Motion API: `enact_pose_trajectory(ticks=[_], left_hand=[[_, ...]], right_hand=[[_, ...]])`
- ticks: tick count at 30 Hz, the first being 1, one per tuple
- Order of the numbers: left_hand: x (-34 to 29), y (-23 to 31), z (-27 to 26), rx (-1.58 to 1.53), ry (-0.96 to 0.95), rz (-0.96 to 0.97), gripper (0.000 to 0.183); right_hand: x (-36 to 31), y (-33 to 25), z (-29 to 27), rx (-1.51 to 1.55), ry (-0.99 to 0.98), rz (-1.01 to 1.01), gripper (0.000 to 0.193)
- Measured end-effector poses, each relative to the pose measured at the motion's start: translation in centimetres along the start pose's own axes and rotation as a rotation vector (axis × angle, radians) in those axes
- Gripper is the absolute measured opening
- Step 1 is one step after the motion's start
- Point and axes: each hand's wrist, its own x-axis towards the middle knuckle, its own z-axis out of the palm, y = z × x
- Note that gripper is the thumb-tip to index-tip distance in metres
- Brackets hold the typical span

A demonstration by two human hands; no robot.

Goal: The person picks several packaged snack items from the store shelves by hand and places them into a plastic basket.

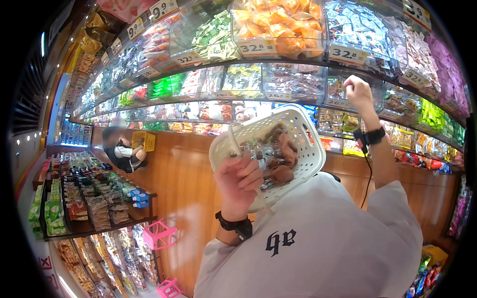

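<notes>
My left hand (238,180) is closed round the handle of a cream plastic basket (312,141) with a perforated wall, held in front of my body. Inside it lie brown packaged snacks (282,161) and some clear-wrapped pieces. Up at the middle shelf, my right hand (358,93) has its fingers curled at the front of a clear bin (338,85). Whatever those fingers grip, if anything, is hidden. A dark band with a black cable is round the right wrist, and a black watch is on the left.
Tiered shelves of clear bins curve ahead, among them one of orange packets (278,22) and one of blue-white packets (355,30). A person (124,151) crouches at the left beside a yellow crate (143,141). Pink stools (160,234) stand near a low display rack (94,198).
</notes>
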Motion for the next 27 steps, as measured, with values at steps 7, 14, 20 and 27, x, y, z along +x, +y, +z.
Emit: enact_pose_trajectory(ticks=[7, 14, 20, 27], left_hand=[[1.8, -0.6, 0.4, 0.041, 0.001, -0.036, 0.021], [1.8, -1.3, 0.1, 0.041, -0.023, -0.062, 0.021], [1.4, -1.4, 0.5, 0.073, 0.039, -0.030, 0.020], [1.4, -1.3, 0.0, 0.070, -0.018, -0.067, 0.021]], right_hand=[[-7.7, -8.1, 7.0, 0.409, -0.680, -0.552, 0.014], [-11.1, -12.5, 16.0, 0.154, -1.031, -0.593, 0.054], [-12.3, -13.4, 18.2, 0.084, -1.062, -0.355, 0.080], [-14.3, -13.8, 21.0, 0.263, -0.559, -0.895, 0.075]])
